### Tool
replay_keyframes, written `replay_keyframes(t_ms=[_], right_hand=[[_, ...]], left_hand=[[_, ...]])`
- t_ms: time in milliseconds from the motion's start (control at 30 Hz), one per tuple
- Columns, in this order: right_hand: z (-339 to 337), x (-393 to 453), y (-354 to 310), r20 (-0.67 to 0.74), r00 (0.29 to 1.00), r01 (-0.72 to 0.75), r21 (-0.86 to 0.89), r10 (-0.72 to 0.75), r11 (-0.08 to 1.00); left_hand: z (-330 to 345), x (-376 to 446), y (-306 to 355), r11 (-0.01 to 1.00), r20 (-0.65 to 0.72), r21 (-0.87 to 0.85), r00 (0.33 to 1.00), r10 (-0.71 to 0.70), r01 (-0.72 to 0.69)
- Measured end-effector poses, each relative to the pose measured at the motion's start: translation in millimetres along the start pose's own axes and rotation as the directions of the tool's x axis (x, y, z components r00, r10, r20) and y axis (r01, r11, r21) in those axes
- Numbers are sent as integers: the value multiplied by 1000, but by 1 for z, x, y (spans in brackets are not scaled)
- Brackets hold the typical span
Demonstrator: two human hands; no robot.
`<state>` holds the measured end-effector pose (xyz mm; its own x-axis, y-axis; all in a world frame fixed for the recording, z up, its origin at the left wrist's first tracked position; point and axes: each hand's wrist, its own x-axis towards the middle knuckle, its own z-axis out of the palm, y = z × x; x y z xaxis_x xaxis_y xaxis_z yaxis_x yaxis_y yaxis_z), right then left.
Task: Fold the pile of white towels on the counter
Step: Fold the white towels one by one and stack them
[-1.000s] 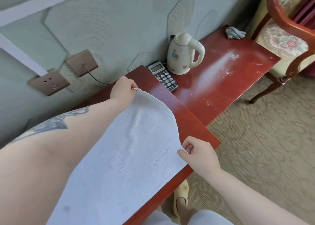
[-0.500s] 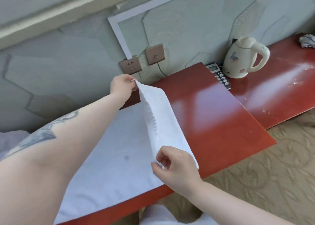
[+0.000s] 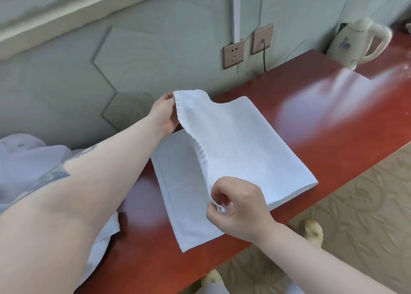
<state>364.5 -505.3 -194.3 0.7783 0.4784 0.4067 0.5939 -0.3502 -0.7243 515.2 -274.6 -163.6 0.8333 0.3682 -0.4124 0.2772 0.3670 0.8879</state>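
Note:
A white towel (image 3: 240, 151) lies half folded on the red wooden counter (image 3: 333, 138). Its right end is doubled over to the left, and the lifted edge arches above the lower layer. My left hand (image 3: 164, 113) pinches the far corner of that lifted edge, near the wall. My right hand (image 3: 235, 202) pinches the near corner by the counter's front edge. A pile of more white towels (image 3: 26, 160) sits at the left end, partly hidden behind my left forearm.
A cream electric kettle (image 3: 358, 42) stands at the back right of the counter. Two wall sockets (image 3: 246, 46) with a cord are on the wall behind. Patterned carpet (image 3: 355, 204) and slippered feet lie below the front edge.
Both hands carried the towel's right end up and over to the left, folding it onto itself. The view swung left, so the kettle shifted right and the towel pile appeared.

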Motion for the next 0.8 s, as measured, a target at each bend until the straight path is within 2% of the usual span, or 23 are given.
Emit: replay_keyframes(t_ms=[133, 300, 400, 500, 600, 667, 733, 767, 800], right_hand=[[55, -14, -25, 172, 982, -62, -95, 77, 994], [116, -37, -12, 370, 911, -83, -266, 181, 960], [130, -50, -9, 416, 884, -74, -326, 213, 943], [133, -57, -12, 321, 918, -117, -345, 234, 931], [134, -60, -11, 211, 964, -89, -319, 162, 943], [135, -61, -12, 212, 973, -22, -301, 90, 953], [135, -63, -13, 270, 962, 45, -315, 44, 948], [134, -65, -13, 291, 955, 56, -335, 47, 941], [132, -66, -12, 296, 953, 45, -356, 67, 933]], left_hand=[[-58, 8, -20, 992, -64, -88, 993, -101, 96], [-117, 21, -71, 941, -118, -248, 957, -263, 229], [-141, 21, -89, 911, -119, -279, 930, -347, 304], [-149, 20, -90, 943, -102, -130, 942, -319, 305], [-155, 23, -80, 977, -142, -4, 967, -211, 213], [-158, 24, -74, 980, -177, 75, 970, -167, 182], [-161, 21, -78, 965, -231, 146, 956, -179, 216], [-161, 17, -82, 958, -283, 195, 947, -152, 212], [-160, 12, -86, 936, -359, 308, 932, -53, 172]])
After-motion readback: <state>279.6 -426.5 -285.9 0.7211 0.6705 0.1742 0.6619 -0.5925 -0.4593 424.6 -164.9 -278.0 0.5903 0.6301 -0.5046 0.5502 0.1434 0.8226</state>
